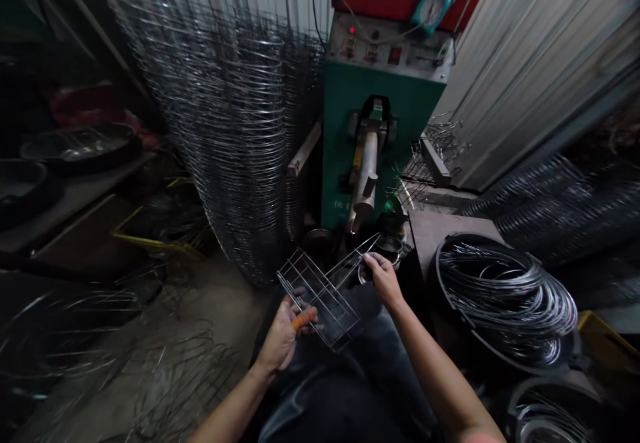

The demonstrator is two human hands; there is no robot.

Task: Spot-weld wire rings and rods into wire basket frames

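A small wire rack [327,296] of crossed metal rods is held over my lap, tilted, below the machine's electrode arm [367,170]. My left hand [284,336] grips its near left edge, and an orange wrap [304,319] covers the thumb. At the rack's upper right, my right hand [384,278] has thumb and fingers closed on a narrow length of wire [353,258] that sticks out toward the machine. Whether this wire is joined to the rack I cannot tell. The rack and wire are apart from the electrode arm.
Ahead stands a green machine [340,116] with a lit control panel [385,46] and a hanging teal dial [434,6]. Tall stacks of wire rings [240,123] rise to its left. On the right, a black basin [453,296] holds wire hoops [520,296]. Loose wire [185,370] covers the floor at left.
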